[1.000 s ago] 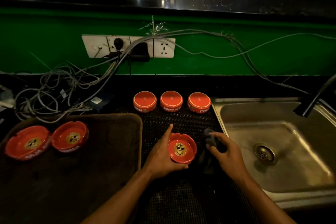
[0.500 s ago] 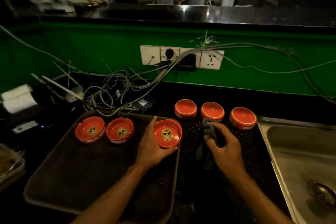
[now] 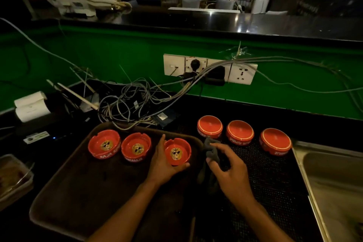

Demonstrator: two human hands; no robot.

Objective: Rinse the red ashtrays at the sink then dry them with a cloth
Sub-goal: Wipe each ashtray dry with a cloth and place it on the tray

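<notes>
We hold the round red ashtray with the gold lion emblem upright at the right end of the dark brown rectangular tray, our left hand wrapped around its near side, thumb and fingers curled about the rim. It sits in line with two matching red ashtrays standing open side up on the tray, so we judge this is where dried pieces go, kept in a row away from the wet side.

Our right hand pinches a crumpled dark grey cloth just beside the tray's right edge, its grip bunched on the fabric, likely ready for the next piece. Beyond the cloth, three more red ashtrays rest upside down on the black perforated rubber mat, probably so rinse water drains off before wiping. The stainless steel sink lies at the right edge of the worktop, close to those draining pieces.

Behind the tray a tangle of grey cables runs up to a white socket strip on the green wall; keeping the wet pieces on the mat, well apart from that wiring, seems sensible.
</notes>
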